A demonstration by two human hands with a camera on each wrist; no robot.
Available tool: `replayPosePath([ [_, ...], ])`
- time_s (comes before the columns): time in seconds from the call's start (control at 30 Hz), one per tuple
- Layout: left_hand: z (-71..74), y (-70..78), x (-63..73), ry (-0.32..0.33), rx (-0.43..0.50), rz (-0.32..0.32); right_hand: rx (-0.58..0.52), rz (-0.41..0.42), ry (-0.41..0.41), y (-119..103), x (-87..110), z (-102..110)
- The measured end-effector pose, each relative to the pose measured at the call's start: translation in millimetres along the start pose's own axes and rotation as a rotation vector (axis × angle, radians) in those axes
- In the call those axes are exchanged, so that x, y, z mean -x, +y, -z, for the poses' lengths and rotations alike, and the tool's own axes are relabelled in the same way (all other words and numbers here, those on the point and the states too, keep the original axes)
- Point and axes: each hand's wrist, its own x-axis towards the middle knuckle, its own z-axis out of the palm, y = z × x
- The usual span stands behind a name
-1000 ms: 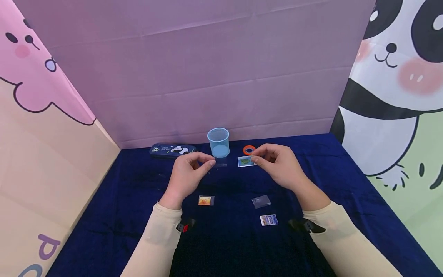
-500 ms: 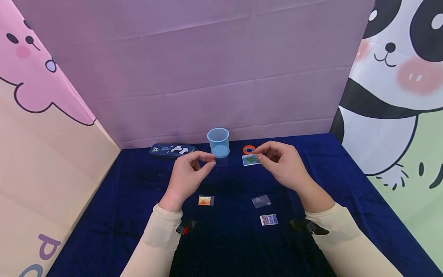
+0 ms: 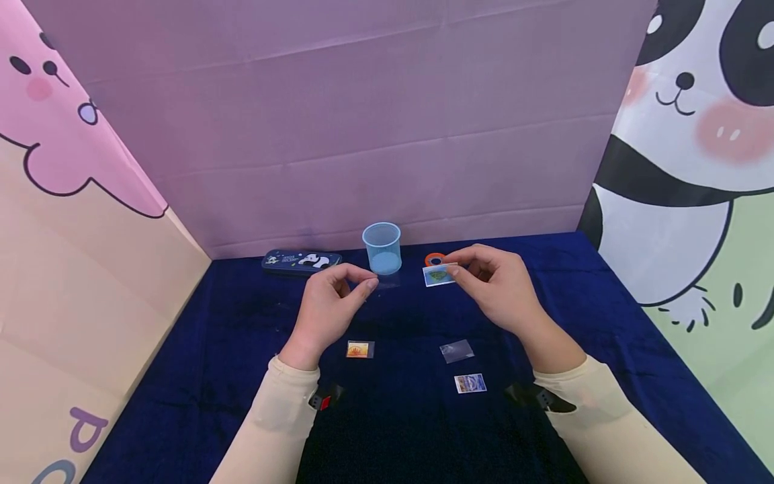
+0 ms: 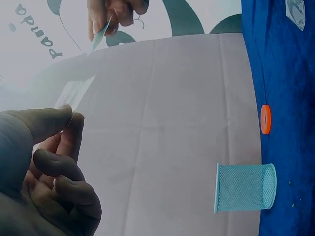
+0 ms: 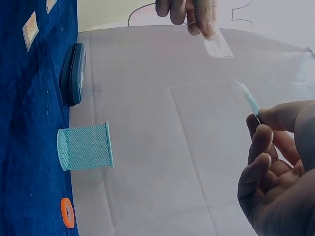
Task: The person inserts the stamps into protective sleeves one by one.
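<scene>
My left hand [image 3: 332, 306] pinches a small clear plastic sleeve [image 4: 75, 93] by one end between thumb and index finger, raised above the table. Facing it, my right hand [image 3: 498, 289] holds a blue-green stamp [image 3: 437, 274] with a white border between thumb and fingertips. A gap separates stamp and sleeve. Both show edge-on or tilted in the wrist views. Nearer on the cloth, an orange stamp [image 3: 358, 349] lies partly inside a sleeve on the left. A second clear sleeve [image 3: 457, 351] lies to the right, with a blue-purple stamp [image 3: 470, 383] just below it.
At the back of the dark blue cloth [image 3: 242, 376] stands a light blue mesh pen holder [image 3: 382, 249]. A navy panda pencil case [image 3: 301, 261] is left of it, and an orange tape roll [image 3: 433, 258] is right. Fabric walls enclose the back and sides.
The right hand has shifted slightly right and up with the stamp, widening the gap to the sleeve. The left hand has stayed nearly still, and the things on the cloth have not moved.
</scene>
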Motion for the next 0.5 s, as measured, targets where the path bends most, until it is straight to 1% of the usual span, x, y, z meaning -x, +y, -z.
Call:
replayPosePath([
  [0.2, -0.1, 0.1, -0.2, -0.008, -0.010, 0.003, -0.028, 0.001, 0.034, -0.8, 0.3, -1.0],
  [0.4, -1.8, -0.7, -0.8, -0.015, -0.014, -0.014, -0.060, -0.007, 0.031, -3.2, 1.9, -4.2],
  [0.5, -2.9, -0.8, -0.5, -0.021, -0.008, -0.008, -0.084, -0.011, 0.021, -4.9, 3.0, -6.7],
])
